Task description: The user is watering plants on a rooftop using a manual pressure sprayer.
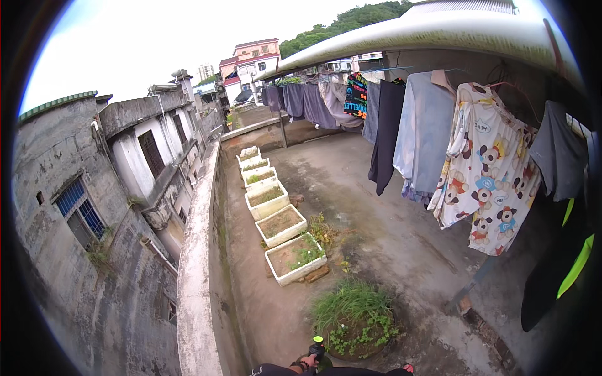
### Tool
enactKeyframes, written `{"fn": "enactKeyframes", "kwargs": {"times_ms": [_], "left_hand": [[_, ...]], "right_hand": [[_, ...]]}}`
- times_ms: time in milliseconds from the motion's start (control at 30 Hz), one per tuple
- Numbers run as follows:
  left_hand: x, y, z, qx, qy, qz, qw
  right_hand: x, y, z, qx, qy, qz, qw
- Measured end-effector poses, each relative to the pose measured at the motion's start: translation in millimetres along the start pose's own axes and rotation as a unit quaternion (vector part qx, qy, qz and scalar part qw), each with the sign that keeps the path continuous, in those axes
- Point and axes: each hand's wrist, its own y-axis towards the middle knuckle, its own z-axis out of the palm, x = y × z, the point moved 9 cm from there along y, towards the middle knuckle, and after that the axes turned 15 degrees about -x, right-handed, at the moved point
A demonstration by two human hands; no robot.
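At the bottom edge my left hand [309, 361], with a dark beaded bracelet at the wrist, grips a bottle [317, 348]. Its top is black with a bright yellow-green ring, and a dark green body shows partly below. Just beyond the bottle, a round planter [360, 350] holds long grassy leaves [352, 303] and low, broad-leaved green plants [362, 336]. My right hand is out of view. A small red-pink thing [408, 368] shows at the lower edge, too little of it to name.
White foam boxes of soil [296, 257] run in a row beside a concrete parapet [200, 263]. Laundry, including dog-print pants [489, 174], hangs on the right beneath a roof edge [423, 35]. Bricks [484, 324] lie on the concrete floor [376, 202].
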Motion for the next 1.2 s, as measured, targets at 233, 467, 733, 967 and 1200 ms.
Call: {"fn": "enactKeyframes", "kwargs": {"times_ms": [233, 467, 733, 967, 1200], "left_hand": [[13.3, 0.0, -1.9, 0.006, 0.001, -0.021, 1.0], [-9.7, -79.2, -26.6, 0.006, 0.011, 0.021, 1.0], [-58.3, -112.4, -14.6, 0.051, 0.019, 0.041, 0.998], [-34.2, -118.1, -8.5, 0.059, 0.059, 0.048, 0.995], [-41.0, -133.5, -4.4, 0.075, 0.096, 0.072, 0.99]], "right_hand": [[-13.9, -38.9, 49.3, 0.038, 0.113, 0.105, 0.987], [-34.4, -93.2, 73.1, -0.01, 0.589, 0.459, 0.664], [-3.8, -122.7, 2.4, 0.028, 0.605, 0.483, 0.633], [-16.5, -169.7, 20.6, 0.038, 0.584, 0.506, 0.634], [-14.5, -174.3, 5.1, 0.037, 0.561, 0.494, 0.664]]}}
